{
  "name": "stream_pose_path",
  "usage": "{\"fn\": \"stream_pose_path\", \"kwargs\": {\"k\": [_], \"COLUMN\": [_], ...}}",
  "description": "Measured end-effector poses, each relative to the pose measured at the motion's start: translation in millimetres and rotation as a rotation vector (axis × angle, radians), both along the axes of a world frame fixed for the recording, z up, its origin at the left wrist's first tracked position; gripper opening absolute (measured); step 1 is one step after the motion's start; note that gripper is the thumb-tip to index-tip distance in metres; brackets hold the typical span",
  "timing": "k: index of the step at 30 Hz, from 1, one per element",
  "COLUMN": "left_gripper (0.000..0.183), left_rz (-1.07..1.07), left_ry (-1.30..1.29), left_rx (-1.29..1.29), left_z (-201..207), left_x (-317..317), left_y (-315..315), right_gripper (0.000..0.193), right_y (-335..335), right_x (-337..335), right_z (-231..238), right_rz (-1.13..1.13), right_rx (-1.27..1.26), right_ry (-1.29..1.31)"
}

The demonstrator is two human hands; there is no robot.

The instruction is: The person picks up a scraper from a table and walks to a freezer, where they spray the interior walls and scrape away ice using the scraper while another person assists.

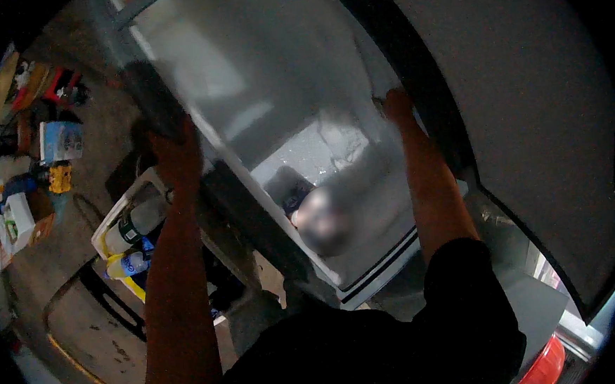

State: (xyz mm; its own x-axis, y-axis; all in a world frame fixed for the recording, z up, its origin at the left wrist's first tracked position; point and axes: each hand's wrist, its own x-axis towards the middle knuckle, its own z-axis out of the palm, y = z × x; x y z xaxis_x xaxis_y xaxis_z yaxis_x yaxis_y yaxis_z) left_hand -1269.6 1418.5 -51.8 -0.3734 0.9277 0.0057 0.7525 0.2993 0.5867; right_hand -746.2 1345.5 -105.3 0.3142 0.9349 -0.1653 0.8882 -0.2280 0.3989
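Observation:
Below me is a long chest with a grey-white inner wall (299,59) and a dark rim (249,210). It looks like a chest freezer. At its bottom lies a white, glistening layer like ice (312,156), beside a dark bundle (290,191) and a blurred round shape (325,220) I cannot identify. My left hand (177,152) rests on the left rim, fingers apart, with nothing seen in it. Over the right inner side, my right hand (398,107) is closed beside the dark edge; whatever it grips is hidden.
A large dark panel (527,94) stands along the right. Left of my left forearm, a white crate (100,240) holds plastic bottles (135,225). Beside it is a chair (90,325). Boxes (61,140) and clutter lie far left. A red lamp (545,364) shows lower right.

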Motion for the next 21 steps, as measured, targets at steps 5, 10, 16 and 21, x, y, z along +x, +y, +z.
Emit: {"fn": "stream_pose_path", "kwargs": {"k": [5,10,16,21], "left_gripper": [0.092,0.092,0.088,0.085], "left_rz": [-0.021,-0.038,-0.126,-0.122], "left_ry": [-0.061,0.121,0.135,0.167], "left_rx": [-0.036,-0.024,0.039,0.089], "left_z": [11.7,-18.1,-17.6,17.9], "left_x": [3.5,-24.4,1.4,-15.1], "left_y": [-5.4,-2.9,-28.7,-6.4], "right_gripper": [0.03,0.029,0.024,0.021], "right_y": [10.0,-0.1,-86.7,-87.8], "right_x": [17.0,-3.9,7.1,-65.0], "right_z": [-7.5,-12.3,-57.3,1.6], "right_rz": [-0.031,-0.017,-0.023,0.279], "right_rx": [-0.059,-0.14,-0.029,-0.14], "right_ry": [0.063,0.141,0.104,0.412]}}
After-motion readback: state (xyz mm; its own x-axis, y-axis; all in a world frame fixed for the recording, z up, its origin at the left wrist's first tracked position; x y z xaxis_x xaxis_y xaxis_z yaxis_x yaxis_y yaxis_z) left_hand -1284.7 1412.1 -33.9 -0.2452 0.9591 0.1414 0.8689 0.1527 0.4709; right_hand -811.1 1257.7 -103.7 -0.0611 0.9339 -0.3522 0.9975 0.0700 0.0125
